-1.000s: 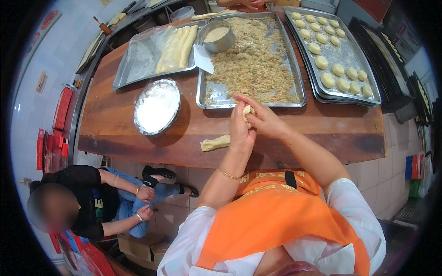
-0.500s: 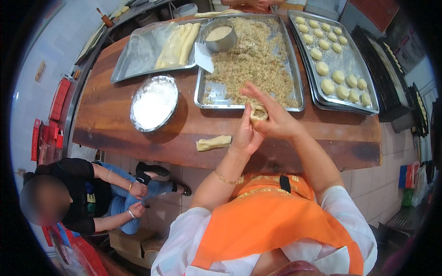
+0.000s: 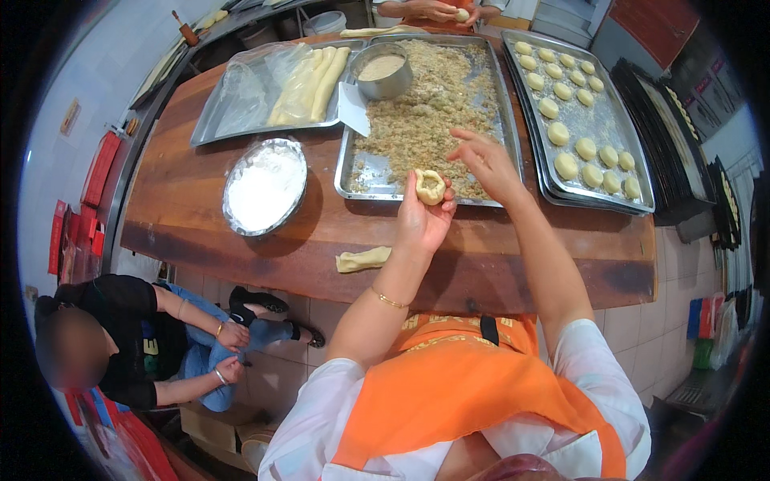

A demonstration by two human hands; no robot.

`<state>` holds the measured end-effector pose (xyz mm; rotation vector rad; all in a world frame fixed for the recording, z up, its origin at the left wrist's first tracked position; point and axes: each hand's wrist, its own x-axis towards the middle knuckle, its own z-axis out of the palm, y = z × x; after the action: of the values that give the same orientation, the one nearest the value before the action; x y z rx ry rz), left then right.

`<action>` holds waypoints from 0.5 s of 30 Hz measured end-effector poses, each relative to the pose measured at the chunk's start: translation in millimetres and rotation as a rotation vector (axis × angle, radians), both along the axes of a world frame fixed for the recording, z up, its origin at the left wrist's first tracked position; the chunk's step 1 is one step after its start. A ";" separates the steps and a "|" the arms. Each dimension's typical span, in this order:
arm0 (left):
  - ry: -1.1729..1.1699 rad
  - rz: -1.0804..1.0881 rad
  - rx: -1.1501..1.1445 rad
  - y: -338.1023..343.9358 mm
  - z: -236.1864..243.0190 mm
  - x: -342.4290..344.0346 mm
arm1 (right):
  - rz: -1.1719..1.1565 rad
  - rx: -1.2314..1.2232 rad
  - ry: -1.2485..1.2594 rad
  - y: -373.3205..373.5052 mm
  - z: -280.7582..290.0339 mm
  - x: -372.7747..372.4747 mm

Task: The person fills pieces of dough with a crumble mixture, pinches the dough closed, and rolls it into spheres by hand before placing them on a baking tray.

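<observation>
My left hand (image 3: 423, 223) is closed around a small piece of dough (image 3: 431, 187) pressed into a cup, its hollow facing up. My right hand (image 3: 489, 166) is off the dough, with fingers apart over a metal tray (image 3: 375, 173). Crumbly light-brown filling (image 3: 433, 112) covers much of that tray. A metal pot (image 3: 387, 80) of pale powder or crumbs sits in its far left corner, beside a white flat scraper (image 3: 353, 108). Nearer me, a short strip of dough (image 3: 362, 259) lies on the wooden table (image 3: 297, 260).
A foil-like bowl of white flour (image 3: 265, 188) stands left of the filling. Beyond it, another tray holds dough rolls (image 3: 325, 84) under plastic. Round dough pieces (image 3: 586, 148) fill a tray at right. A person sits at lower left; across the table, a co-worker's hands (image 3: 449, 11) hold dough.
My right hand has come away from the dough, moving right over the filling. The dough cup stays in my left hand, now in plain view. Across the table, the co-worker's dough has come into view.
</observation>
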<state>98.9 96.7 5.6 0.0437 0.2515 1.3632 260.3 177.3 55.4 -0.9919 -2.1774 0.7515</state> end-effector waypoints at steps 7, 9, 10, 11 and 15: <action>0.153 0.068 0.096 -9.8 10.4 6.4 | 0.186 0.171 0.080 -52.4 6.6 -34.0; 0.240 0.061 0.092 -16.0 12.1 15.4 | 0.172 0.256 0.061 -51.6 4.2 -31.3; 0.249 0.066 0.093 -16.5 8.5 17.8 | 0.165 0.301 0.053 -51.8 3.8 -31.3; 0.258 0.071 0.094 -17.1 5.4 18.5 | 0.162 0.285 0.058 -52.8 2.9 -31.7; 0.237 0.039 0.162 -16.7 1.7 20.3 | 0.130 0.284 0.071 -51.8 2.4 -29.4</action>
<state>119.2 80.0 7.3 0.3386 0.3406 1.4156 230.9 125.5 57.8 -0.6751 -2.2257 0.5078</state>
